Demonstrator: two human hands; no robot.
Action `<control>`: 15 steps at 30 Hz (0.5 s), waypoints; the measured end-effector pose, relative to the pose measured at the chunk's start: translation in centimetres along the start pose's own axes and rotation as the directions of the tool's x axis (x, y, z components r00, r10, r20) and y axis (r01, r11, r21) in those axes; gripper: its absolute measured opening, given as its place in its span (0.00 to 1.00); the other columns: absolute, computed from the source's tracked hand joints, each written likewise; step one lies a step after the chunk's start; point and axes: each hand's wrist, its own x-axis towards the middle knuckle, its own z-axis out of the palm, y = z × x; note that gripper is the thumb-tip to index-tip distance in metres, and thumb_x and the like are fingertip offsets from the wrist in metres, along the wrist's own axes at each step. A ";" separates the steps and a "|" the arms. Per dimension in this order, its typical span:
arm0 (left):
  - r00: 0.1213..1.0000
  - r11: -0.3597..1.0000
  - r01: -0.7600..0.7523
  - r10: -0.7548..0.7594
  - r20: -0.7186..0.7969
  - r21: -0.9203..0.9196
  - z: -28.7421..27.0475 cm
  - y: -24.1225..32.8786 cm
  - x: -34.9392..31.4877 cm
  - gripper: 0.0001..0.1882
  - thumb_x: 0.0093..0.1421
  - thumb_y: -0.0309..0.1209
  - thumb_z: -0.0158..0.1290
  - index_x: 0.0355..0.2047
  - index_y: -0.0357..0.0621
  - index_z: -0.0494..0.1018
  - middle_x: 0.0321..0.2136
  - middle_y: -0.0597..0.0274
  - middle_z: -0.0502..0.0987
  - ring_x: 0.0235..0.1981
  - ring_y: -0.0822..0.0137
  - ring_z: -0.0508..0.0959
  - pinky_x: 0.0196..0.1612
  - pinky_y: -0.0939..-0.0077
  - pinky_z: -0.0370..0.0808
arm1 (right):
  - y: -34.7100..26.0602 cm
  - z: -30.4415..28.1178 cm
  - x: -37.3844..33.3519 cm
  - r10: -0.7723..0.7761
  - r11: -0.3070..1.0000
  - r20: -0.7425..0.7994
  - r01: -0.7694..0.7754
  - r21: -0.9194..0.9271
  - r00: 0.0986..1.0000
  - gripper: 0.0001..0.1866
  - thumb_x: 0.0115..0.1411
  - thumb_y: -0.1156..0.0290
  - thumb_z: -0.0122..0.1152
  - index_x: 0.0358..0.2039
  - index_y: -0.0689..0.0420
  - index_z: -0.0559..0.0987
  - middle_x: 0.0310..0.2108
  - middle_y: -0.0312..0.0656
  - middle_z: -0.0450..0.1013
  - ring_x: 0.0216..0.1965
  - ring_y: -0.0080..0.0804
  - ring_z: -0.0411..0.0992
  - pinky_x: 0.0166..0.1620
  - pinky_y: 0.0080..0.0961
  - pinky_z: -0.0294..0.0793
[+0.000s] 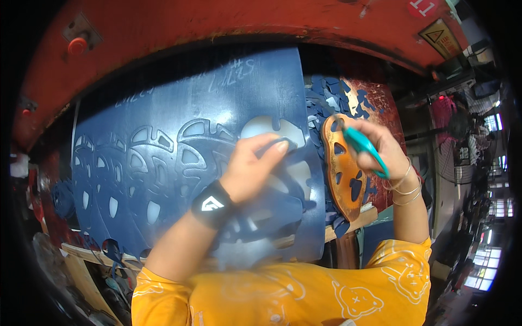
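A large dark blue sheet (163, 103) with rows of cut-out shapes lies in front of me. My left hand (253, 163), with a black band on its wrist, is closed over the sheet's right part, thumb and fingers pinching blue material at the edge of a large opening. Whether that material is the sheet itself or a loose cut piece is hard to tell. My right hand (378, 144) grips teal-handled scissors (361, 142). Their blades are mostly hidden, near the top of an orange-brown metal cutting die (333, 187) standing right of the sheet.
A red machine beam (228, 22) with a red push button (78, 45) spans the far side. Blue scraps (329, 92) are heaped behind the die. A wooden edge strip (363, 218) runs along the near side. A fan (451, 130) stands at the right.
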 end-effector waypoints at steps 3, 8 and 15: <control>0.996 0.994 -0.070 0.074 -0.046 0.089 -0.1 0.9 -0.6 0.16 0.65 0.34 0.43 0.42 0.37 0.76 0.31 0.70 0.73 0.25 0.82 0.65 0.29 0.87 0.64 | 1.2 0.7 0.5 -0.053 0.936 -0.362 -0.080 -0.342 0.931 0.26 0.54 0.72 0.63 0.54 0.63 0.69 0.37 0.42 0.73 0.36 0.29 0.73 0.43 0.22 0.73; 0.986 1.000 -0.024 0.024 -0.167 0.002 -0.5 2.6 -2.4 0.11 0.63 0.33 0.49 0.40 0.39 0.75 0.27 0.70 0.73 0.23 0.81 0.67 0.27 0.87 0.66 | 0.2 5.4 -0.6 -0.648 0.400 -0.218 0.082 -0.913 0.730 0.20 0.52 0.73 0.63 0.47 0.59 0.75 0.41 0.49 0.73 0.42 0.44 0.72 0.47 0.32 0.72; 0.997 0.971 0.011 -0.029 -0.072 -0.237 -1.0 3.5 -5.1 0.10 0.62 0.31 0.53 0.39 0.38 0.75 0.27 0.70 0.75 0.27 0.82 0.71 0.30 0.87 0.68 | -2.8 13.5 -0.6 -0.820 0.424 -0.144 0.419 -0.803 0.554 0.21 0.43 0.70 0.73 0.39 0.60 0.78 0.38 0.47 0.74 0.40 0.44 0.73 0.44 0.31 0.73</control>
